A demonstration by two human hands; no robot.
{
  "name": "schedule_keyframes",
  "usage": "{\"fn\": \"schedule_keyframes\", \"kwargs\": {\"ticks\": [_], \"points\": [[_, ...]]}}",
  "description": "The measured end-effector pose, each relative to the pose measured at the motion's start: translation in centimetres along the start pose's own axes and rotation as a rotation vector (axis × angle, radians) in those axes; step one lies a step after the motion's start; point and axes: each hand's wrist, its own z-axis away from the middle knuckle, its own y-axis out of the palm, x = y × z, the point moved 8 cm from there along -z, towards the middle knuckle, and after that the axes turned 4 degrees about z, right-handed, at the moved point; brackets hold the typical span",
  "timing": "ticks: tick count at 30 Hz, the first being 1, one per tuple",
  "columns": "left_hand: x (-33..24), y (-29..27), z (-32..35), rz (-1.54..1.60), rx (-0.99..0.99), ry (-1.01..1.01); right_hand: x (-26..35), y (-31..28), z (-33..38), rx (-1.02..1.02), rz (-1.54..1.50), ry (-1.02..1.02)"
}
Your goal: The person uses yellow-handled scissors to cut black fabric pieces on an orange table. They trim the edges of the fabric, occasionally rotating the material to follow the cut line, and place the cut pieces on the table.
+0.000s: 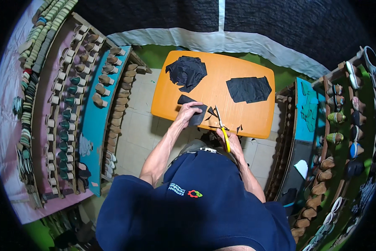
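One pair of yellow-handled scissors was grasped in the right hand at the near edge of the orange bench, its blades pointed toward the far side. Whether the blades were parted could not be told. In the left hand, a cut piece of black sheet material was pinched over the near edge, to the left of the scissors. Small black scraps were scattered around the blades. A crumpled black cloth was heaped at the far left of the bench, and a flat black sheet was laid out at the right, well apart from it. To the left of the bench, brown shoe lasts were lined up along a turquoise board; to the right, shoes were ranged on racks.
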Motion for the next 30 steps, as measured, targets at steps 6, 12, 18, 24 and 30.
{"fn": "schedule_keyframes", "kwargs": {"ticks": [6,12,18,24,30], "points": [[-3.9,-0.6,0.3,0.057,0.069,0.234,3.0,2.0,1.9,0.166,0.007,-0.01],[-7.0,0.1,1.4,-0.139,0.145,0.219,6.0,2.4,2.3,0.157,0.172,-0.204],[-7.7,1.0,2.2,-0.14,0.252,0.203,5.6,2.7,2.2,0.187,0.116,-0.102],[-7.7,2.3,2.2,-0.116,0.313,0.185,5.9,2.3,1.6,0.088,0.168,-0.159],[-7.5,2.5,2.1,-0.129,0.318,0.186,6.6,1.9,2.2,0.073,0.163,-0.115]]}}
